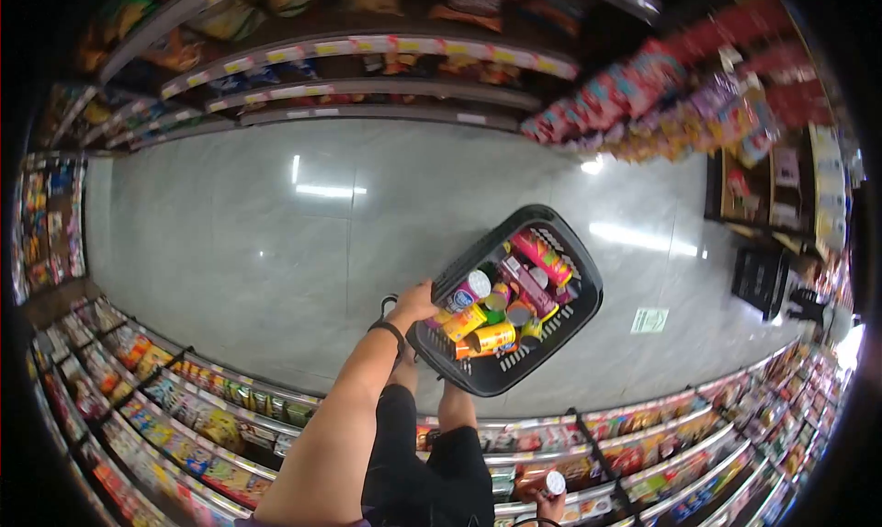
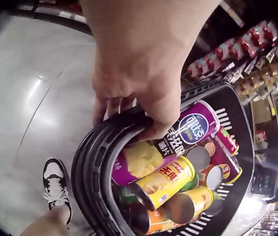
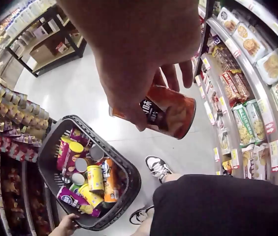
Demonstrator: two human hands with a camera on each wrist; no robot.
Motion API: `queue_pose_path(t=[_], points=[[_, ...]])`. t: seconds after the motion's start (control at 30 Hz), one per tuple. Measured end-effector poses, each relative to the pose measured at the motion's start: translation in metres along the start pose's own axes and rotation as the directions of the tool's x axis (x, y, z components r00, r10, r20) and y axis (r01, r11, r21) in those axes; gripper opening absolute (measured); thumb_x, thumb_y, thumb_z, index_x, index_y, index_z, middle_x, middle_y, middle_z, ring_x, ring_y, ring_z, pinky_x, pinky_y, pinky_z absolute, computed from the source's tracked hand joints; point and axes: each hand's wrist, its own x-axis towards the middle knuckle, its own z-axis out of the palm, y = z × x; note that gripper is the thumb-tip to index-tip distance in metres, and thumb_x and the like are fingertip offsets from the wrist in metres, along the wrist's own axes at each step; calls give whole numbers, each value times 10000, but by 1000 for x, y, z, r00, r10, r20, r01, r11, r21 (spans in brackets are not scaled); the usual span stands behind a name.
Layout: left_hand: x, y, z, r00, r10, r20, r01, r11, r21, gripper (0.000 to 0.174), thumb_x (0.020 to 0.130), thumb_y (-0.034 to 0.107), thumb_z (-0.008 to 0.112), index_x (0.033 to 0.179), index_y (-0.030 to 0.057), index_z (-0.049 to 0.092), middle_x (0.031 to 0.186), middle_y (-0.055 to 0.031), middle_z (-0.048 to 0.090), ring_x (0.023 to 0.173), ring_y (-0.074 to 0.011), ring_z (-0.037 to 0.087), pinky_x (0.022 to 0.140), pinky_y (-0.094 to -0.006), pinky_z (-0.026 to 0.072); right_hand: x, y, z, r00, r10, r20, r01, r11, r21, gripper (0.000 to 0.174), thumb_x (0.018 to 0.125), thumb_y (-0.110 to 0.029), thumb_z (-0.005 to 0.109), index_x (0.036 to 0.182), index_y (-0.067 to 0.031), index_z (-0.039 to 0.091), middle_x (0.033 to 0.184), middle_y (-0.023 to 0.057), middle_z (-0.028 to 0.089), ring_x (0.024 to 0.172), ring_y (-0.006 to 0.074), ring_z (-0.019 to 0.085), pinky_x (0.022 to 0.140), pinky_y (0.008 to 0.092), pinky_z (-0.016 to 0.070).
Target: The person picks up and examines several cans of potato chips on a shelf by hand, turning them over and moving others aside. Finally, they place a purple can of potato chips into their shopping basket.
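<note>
My left hand (image 2: 139, 93) has its fingers clamped on the rim of the black basket (image 2: 92, 189), over the grey floor (image 1: 230, 224). Yellow cans (image 1: 464, 322) and purple cans (image 1: 469, 290) lie jumbled inside (quite a colourful heap). And my right hand's (image 3: 139, 73) fingers are clamped on an orange can (image 3: 173, 114), outside the basket, near the snack shelves (image 3: 247, 98).

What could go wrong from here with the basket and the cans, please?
The left hand grips the basket at one end, so it might tip and spill its loosely piled cans. The orange can in the right hand could slip and perhaps dent on the floor.
</note>
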Motion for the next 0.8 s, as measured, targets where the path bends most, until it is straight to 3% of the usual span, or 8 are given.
queue_pose_path(t=[0.3, 0.47, 0.5, 0.57, 0.63, 0.67, 0.73, 0.8], points=[[31, -111, -48, 985, 14, -170, -33, 993, -110, 606, 754, 198, 683, 1314, 32, 518, 1240, -268, 638, 1169, -417, 617, 1004, -476, 504, 10, -104, 18, 985, -148, 90, 152, 987, -41, 859, 598, -145, 949, 1318, -23, 497, 1239, 105, 629, 1113, 227, 614, 956, 351, 500], [-19, -206, -86, 975, -124, -185, 62, 949, -309, 623, 734, 174, 690, 1308, 7, 516, 1205, -302, 640, 1159, -436, 617, 980, -490, 504, 22, -138, 34, 951, -305, 57, 303, 952, 34, 808, 604, -133, 938, 1286, -15, 521, 1194, 105, 655, 1096, 222, 631, 951, 361, 513], [-31, -227, -88, 966, -143, -217, 53, 927, -372, 634, 722, 174, 696, 1304, 4, 510, 1194, -307, 642, 1154, -445, 617, 976, -489, 504, 9, -185, 37, 968, -243, 57, 249, 923, -295, 763, 627, -119, 920, 1269, -1, 524, 1161, 112, 667, 1093, 217, 635, 956, 364, 516], [-56, -273, -87, 948, -179, -262, 45, 893, -448, 645, 711, 174, 702, 1300, 2, 505, 1183, -313, 643, 1148, -453, 617, 972, -488, 504, 17, -204, 46, 943, -305, 131, 327, 918, -223, 780, 631, -142, 925, 1283, 1, 520, 1134, 119, 673, 1041, 223, 651, 911, 360, 527], [-78, -318, -70, 924, -304, -233, 106, 787, -608, 715, 691, 182, 717, 1337, 0, 470, 1190, -306, 647, 1157, -463, 610, 983, -479, 498, -11, -275, 72, 899, -417, 137, 438, 872, -220, 722, 638, -159, 924, 1237, -1, 552, 1083, 104, 674, 975, 219, 660, 865, 364, 536], [-89, -339, -60, 917, -321, -238, 108, 773, -625, 715, 691, 182, 717, 1337, 0, 470, 1190, -306, 647, 1157, -463, 610, 983, -479, 498, -14, -296, 75, 911, -382, 155, 412, 847, -337, 668, 648, -164, 922, 1195, -2, 573, 1071, 95, 671, 977, 207, 649, 869, 357, 525], [-103, -374, -33, 853, -489, -182, 196, 624, -757, 789, 674, 187, 736, 1376, -5, 433, 1201, -297, 648, 1172, -457, 608, 995, -466, 494, -19, -341, 91, 902, -385, 195, 429, 849, -308, 620, 659, -168, 915, 1163, -12, 590, 1077, 86, 669, 989, 197, 638, 873, 349, 512], [-115, -387, 7, 804, -564, -189, 168, 520, -838, 802, 671, 184, 736, 1383, -11, 423, 1208, -299, 644, 1184, -455, 604, 999, -461, 490, -14, -373, 109, 869, -447, 211, 487, 850, -203, 598, 689, -113, 891, 1191, -25, 579, 1095, 68, 660, 1029, 191, 622, 932, 346, 486]])
